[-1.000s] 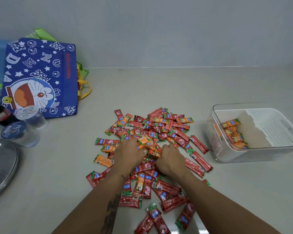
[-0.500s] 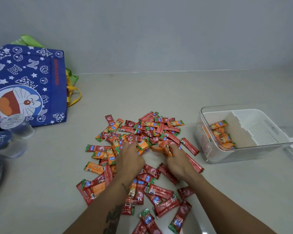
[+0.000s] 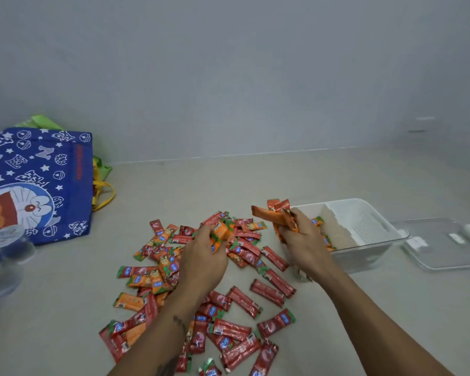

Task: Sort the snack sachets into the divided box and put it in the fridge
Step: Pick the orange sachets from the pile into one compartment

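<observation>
A heap of red and orange snack sachets (image 3: 228, 291) covers the middle of the counter. My left hand (image 3: 201, 256) is over the heap and grips an orange sachet (image 3: 219, 232) at its far side. Lifted just left of the divided box (image 3: 364, 229), my right hand (image 3: 301, 240) holds a bunch of orange sachets (image 3: 273, 213). The clear box has a white perforated insert. Several orange sachets (image 3: 318, 221) lie in its left compartment, partly hidden by my right hand.
A blue cartoon tote bag (image 3: 36, 183) stands at the left with green and yellow straps behind it. Clear plastic cups (image 3: 6, 253) sit at the left edge. The box's clear lid (image 3: 451, 242) lies right of the box. A wall runs behind the counter.
My right hand has lifted off the heap with a bunch of orange sachets and moved right to the box. My left hand has picked up an orange sachet. The view has shifted right.
</observation>
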`<state>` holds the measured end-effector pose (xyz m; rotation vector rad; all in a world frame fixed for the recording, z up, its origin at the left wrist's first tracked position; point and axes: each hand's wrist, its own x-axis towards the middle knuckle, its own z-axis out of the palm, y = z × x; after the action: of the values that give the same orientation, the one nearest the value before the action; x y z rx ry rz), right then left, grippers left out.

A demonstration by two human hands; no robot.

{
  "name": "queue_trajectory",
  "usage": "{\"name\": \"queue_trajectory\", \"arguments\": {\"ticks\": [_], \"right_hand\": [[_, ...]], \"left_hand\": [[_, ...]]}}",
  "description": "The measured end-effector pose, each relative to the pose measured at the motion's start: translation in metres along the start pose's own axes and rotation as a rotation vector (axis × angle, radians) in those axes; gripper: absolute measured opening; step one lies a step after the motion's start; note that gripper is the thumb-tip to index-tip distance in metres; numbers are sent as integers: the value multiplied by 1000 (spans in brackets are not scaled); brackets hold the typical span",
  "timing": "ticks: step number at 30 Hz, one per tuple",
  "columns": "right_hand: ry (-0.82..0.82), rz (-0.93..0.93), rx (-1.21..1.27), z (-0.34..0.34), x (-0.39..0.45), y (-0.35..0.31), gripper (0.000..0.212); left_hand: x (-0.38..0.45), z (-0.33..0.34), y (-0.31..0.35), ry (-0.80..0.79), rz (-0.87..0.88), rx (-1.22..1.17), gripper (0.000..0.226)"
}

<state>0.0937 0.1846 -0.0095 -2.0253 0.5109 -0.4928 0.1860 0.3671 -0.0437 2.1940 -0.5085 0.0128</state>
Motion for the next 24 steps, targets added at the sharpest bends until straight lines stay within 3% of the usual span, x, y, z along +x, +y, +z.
{"name": "queue_trajectory", "arguments": {"ticks": [5,10,13,15,17,19,24], "right_hand": [[116,70,-47,-50,24,13,12],[56,178,-147,-72,46,34,14],[0,210,-194,-75,56,49,12],[-76,215,-177,-77,61,56,28],[-154,196,-224,-82,67,62,59],[-188,157,-248,-92,69,68,73],[-284,-19,-336,-132,51,81,49]], "left_hand": [[-5,13,31,-46,13,-97,7],[-11,33,57,-74,34,-94,5],[-14,45,74,-74,35,-88,14],[-14,53,83,-84,22,-98,13],[-13,61,92,-94,3,-103,8],[-11,69,98,-89,-23,-88,4],[-9,89,114,-73,-54,-82,4]]}}
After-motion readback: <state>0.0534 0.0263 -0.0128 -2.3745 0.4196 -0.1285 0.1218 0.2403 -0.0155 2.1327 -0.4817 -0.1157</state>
